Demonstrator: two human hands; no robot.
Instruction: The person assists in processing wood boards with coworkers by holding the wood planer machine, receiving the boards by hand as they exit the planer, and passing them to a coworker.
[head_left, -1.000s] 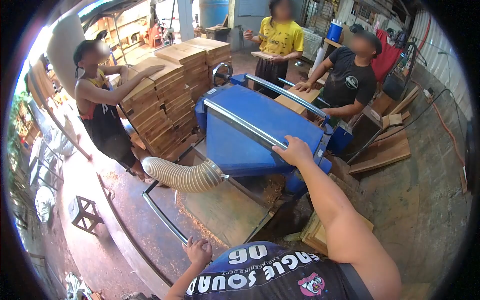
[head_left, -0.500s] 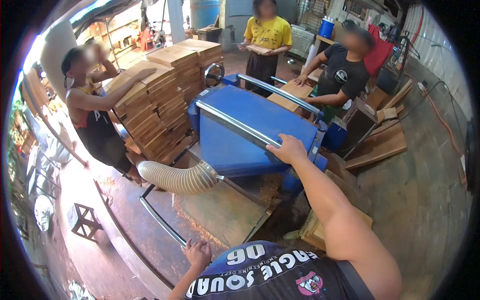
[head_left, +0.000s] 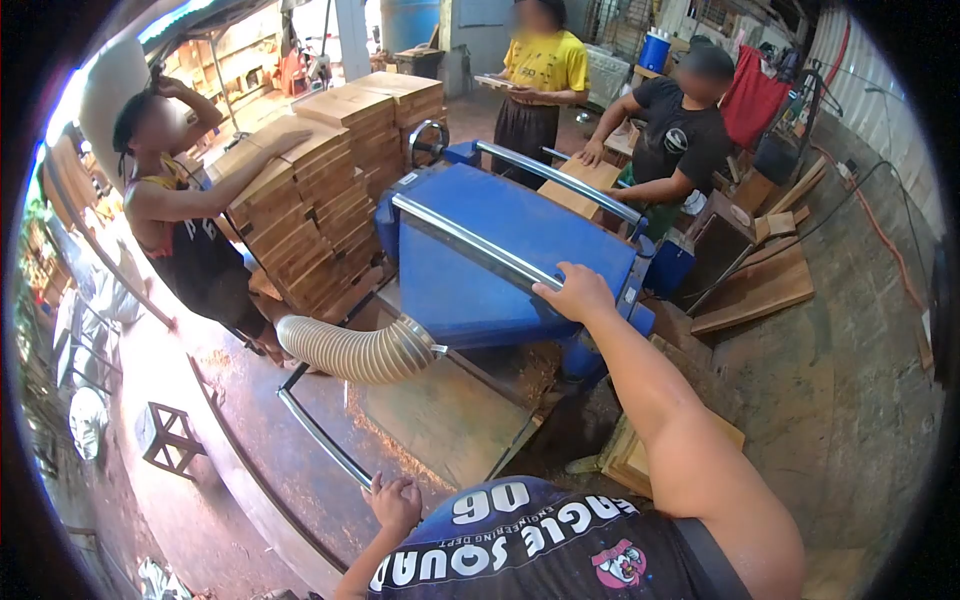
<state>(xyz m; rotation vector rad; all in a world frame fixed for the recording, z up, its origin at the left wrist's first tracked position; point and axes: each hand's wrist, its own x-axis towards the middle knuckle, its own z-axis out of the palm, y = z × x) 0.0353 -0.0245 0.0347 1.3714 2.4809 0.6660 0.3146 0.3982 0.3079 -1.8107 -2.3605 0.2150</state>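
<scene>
My right hand (head_left: 580, 292) rests on the near right edge of the blue machine (head_left: 500, 270), its fingers at the end of the long metal roller (head_left: 475, 240). My left hand (head_left: 394, 500) is low in the middle, beside the end of a curved metal bar (head_left: 325, 438); its fingers are bent and a little apart, with nothing visible in them. A ribbed hose (head_left: 355, 350) joins the machine's near side. On the machine's far side, a person in a dark shirt (head_left: 680, 130) has both hands by a wooden board (head_left: 578, 187).
A person in a dark tank top (head_left: 185, 240) leans on tall stacks of wood blocks (head_left: 310, 215). Someone in a yellow shirt (head_left: 545, 68) holds a small board. A stool (head_left: 170, 438) stands at left, wooden pieces (head_left: 755, 290) lie at right, and more wood (head_left: 635, 455) is beside my arm.
The view has shifted slightly. The person at left has raised one hand to their head. The dark-shirted person's head has lowered. My hands stay in the same places.
</scene>
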